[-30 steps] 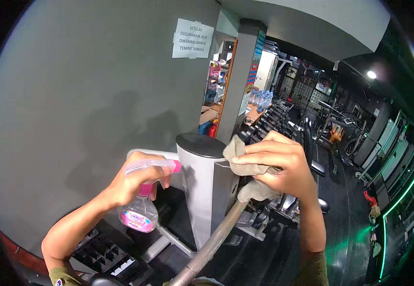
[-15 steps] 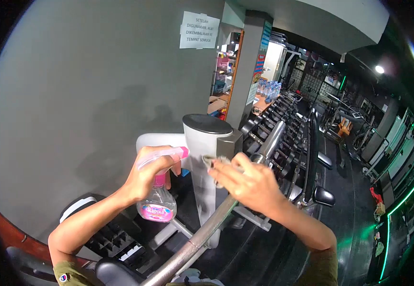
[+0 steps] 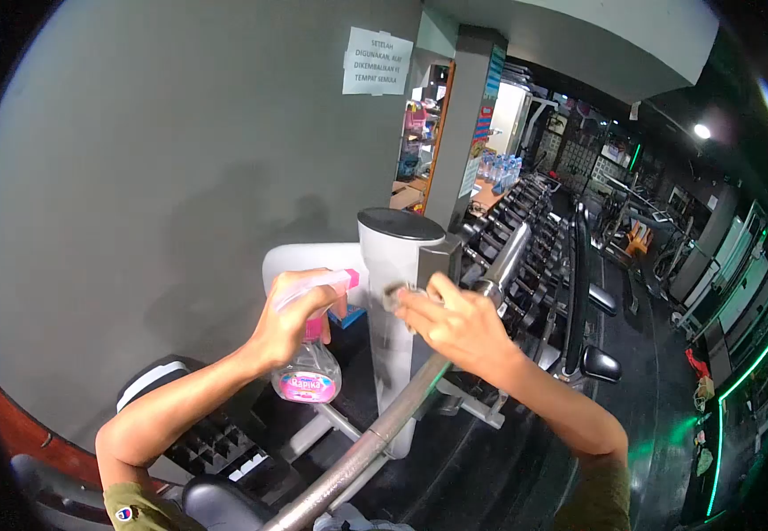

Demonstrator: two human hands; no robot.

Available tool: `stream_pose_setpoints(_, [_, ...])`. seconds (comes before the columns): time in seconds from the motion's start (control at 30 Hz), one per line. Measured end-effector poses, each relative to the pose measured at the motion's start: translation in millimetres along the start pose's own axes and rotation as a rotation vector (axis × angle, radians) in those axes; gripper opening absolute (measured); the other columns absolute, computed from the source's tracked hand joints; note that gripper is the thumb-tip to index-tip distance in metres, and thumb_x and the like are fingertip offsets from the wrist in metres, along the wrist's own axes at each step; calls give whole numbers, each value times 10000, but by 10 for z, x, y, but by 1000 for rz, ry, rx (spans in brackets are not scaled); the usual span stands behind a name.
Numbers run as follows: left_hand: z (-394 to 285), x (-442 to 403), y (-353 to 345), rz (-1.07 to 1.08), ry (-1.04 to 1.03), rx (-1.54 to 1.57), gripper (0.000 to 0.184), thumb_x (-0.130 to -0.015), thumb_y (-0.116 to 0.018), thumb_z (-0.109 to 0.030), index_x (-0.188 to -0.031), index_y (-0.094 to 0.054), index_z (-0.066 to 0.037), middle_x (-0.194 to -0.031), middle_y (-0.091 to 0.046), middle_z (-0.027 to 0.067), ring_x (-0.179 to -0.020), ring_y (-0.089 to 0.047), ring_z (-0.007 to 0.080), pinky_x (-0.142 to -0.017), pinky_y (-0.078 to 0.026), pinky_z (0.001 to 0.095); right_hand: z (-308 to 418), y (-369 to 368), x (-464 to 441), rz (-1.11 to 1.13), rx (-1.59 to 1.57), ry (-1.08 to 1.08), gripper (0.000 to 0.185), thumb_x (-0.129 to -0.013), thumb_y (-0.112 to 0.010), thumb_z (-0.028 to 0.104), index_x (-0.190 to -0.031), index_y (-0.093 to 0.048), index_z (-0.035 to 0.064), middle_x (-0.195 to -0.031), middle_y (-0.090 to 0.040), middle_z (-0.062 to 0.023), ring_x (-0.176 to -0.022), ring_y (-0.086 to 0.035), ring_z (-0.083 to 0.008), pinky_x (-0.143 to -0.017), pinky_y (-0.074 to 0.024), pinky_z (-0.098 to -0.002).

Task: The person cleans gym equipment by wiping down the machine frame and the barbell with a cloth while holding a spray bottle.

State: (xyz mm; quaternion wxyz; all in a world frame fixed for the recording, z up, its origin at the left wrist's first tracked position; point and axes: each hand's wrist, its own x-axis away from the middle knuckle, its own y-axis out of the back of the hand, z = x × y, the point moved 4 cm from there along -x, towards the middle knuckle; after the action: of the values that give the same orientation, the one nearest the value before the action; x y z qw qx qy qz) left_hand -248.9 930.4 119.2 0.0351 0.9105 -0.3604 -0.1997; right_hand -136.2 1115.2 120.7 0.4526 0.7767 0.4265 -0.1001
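Note:
My left hand (image 3: 300, 310) is wrapped round the neck of a clear spray bottle (image 3: 308, 379) with a pink nozzle and pink label, held upright left of a pale machine column (image 3: 388, 274) with a black top. My right hand (image 3: 450, 323) pinches a bunched grey-beige cloth (image 3: 397, 296) at the column's face; whether the cloth touches it I cannot tell. Below the right hand a metal barbell (image 3: 375, 434) slants from the bottom centre up to the right.
A rack of dumbbells (image 3: 517, 208) runs back behind the bar, near water bottles (image 3: 499, 166). A grey wall (image 3: 180, 133) with a paper sign (image 3: 378, 62) stands at the left. Black trays (image 3: 216, 447) lie at the lower left.
My right hand and the cloth have moved off the bar, left to the column. The bar's upper end now shows. The spray bottle has shifted right and up in view.

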Motion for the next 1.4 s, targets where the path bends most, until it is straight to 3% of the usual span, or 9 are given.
stream_pose_setpoints(0.3, [120,-25,298,17,-32,11,461,-891,-550,-427,-810,-663,12,-727,-643,102,-518,-603,187,-514,-451,306,-121,126,-437,-90,-40,-158,337,-706,-748,108,-1025,-773,215,-1071,-732,99,-894,-616,-129,-578,-578,-268])
stream_pose_setpoints(0.33, [126,-35,314,30,-31,7,434,-907,-536,-377,-828,-663,30,-745,-648,103,-526,-605,188,-514,-464,311,-2,-28,-395,-9,-17,-80,194,-806,-658,143,-973,-754,128,-1089,-697,40,-1018,-589,-160,-587,-562,-257])
stream_pose_setpoints(0.43, [167,-11,356,53,-44,5,406,-923,-521,-325,-855,-666,49,-767,-654,104,-544,-607,188,-508,-480,312,312,-406,-287,438,-27,-14,155,-809,-640,136,-895,-738,51,-1057,-681,-7,-1024,-576,-168,-537,-539,-278])
stream_pose_setpoints(0.57, [274,-9,391,73,-51,53,406,-927,-523,-325,-896,-678,50,-780,-656,105,-567,-608,186,-492,-488,305,94,-197,-530,312,17,-10,121,-784,-658,119,-857,-728,52,-878,-679,1,-1014,-591,-185,-525,-547,-302])
stream_pose_setpoints(0.7, [447,-21,440,75,-10,97,405,-931,-524,-321,-921,-682,52,-784,-657,105,-562,-608,186,-488,-488,305,-158,-41,-879,97,30,-74,105,-773,-664,108,-849,-728,74,-893,-685,-9,-1009,-593,-193,-524,-549,-299])
stream_pose_setpoints(0.87, [623,-7,459,-7,21,159,394,-945,-522,-306,-896,-677,54,-782,-654,106,-550,-607,188,-485,-487,305,246,-594,-755,184,123,102,89,-759,-684,126,-765,-742,59,-795,-693,-36,-1021,-600,-215,-512,-539,-294])
stream_pose_setpoints(0.93, [626,21,492,-11,29,171,391,-946,-522,-301,-886,-672,55,-779,-653,108,-549,-608,191,-484,-486,305,325,-689,-736,436,92,211,85,-751,-688,120,-730,-738,55,-790,-700,-37,-997,-607,-225,-509,-541,-299])
stream_pose_setpoints(1.17, [718,62,602,-22,18,172,386,-918,-540,-308,-883,-665,56,-766,-653,118,-537,-611,203,-488,-484,306,-118,-574,-1102,204,142,3,73,-742,-685,107,-730,-722,45,-789,-695,-48,-987,-610,-207,-477,-519,-286])
stream_pose_setpoints(1.4, [816,76,567,-34,81,197,368,-898,-558,-295,-833,-666,51,-767,-655,110,-525,-603,198,-491,-483,308,151,-832,-901,145,236,96,103,-748,-692,151,-717,-738,64,-794,-690,-36,-977,-594,-201,-474,-497,-283])
